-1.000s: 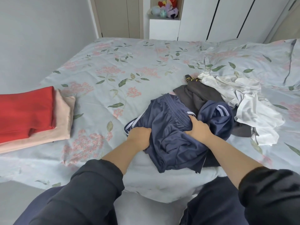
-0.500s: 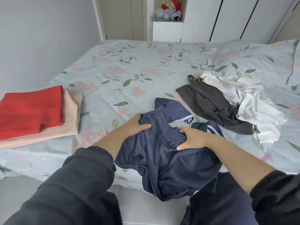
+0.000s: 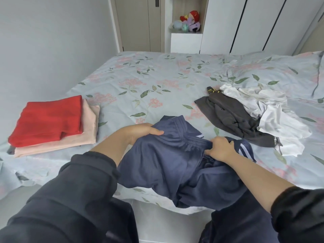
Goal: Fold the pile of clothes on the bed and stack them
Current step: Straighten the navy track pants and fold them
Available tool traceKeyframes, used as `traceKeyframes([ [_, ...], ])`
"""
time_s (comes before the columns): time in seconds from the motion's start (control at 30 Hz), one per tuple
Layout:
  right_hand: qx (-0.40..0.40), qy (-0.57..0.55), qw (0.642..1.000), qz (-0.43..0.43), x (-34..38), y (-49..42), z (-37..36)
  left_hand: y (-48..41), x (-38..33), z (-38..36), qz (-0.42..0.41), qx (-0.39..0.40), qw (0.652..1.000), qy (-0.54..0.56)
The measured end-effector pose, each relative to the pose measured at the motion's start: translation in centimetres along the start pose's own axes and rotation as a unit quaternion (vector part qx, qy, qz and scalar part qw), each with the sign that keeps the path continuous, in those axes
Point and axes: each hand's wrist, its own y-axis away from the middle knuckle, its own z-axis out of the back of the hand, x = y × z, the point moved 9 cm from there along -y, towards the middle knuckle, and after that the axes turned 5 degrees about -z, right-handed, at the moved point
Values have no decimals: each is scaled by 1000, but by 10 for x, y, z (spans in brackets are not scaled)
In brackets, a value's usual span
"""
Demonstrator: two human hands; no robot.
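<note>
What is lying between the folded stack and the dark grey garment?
In the head view, floral sheet and the navy garment's upper edge lie there.

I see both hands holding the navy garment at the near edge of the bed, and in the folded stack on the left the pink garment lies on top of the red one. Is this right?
Not fully. The head view shows the red garment on top of the pink garment. The rest is right: the left hand and the right hand hold the navy garment at the near edge of the bed.

Folded stack (image 3: pixel 52 123) left on bed (image 3: pixel 157 81), shorts (image 3: pixel 166 163) at near edge, unfolded pile (image 3: pixel 245 120) right
</note>
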Motion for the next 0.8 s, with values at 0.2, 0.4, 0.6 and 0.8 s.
traceKeyframes([
  [0.2, 23, -310, 943, 119, 65, 11, 35, 57, -36, -11, -51, 45, 998, 15],
  [0.4, 161, -531, 813, 178, 158, 35, 88, 120, -116, -8, -227, -1, 965, 130],
  [0.6, 139, -521, 798, 269, 236, 85, 194, 202, -203, 27, -394, -98, 881, 244],
  [0.8, 69, -527, 789, 308, 278, 136, 302, 285, -278, 47, -516, -182, 798, 254],
])
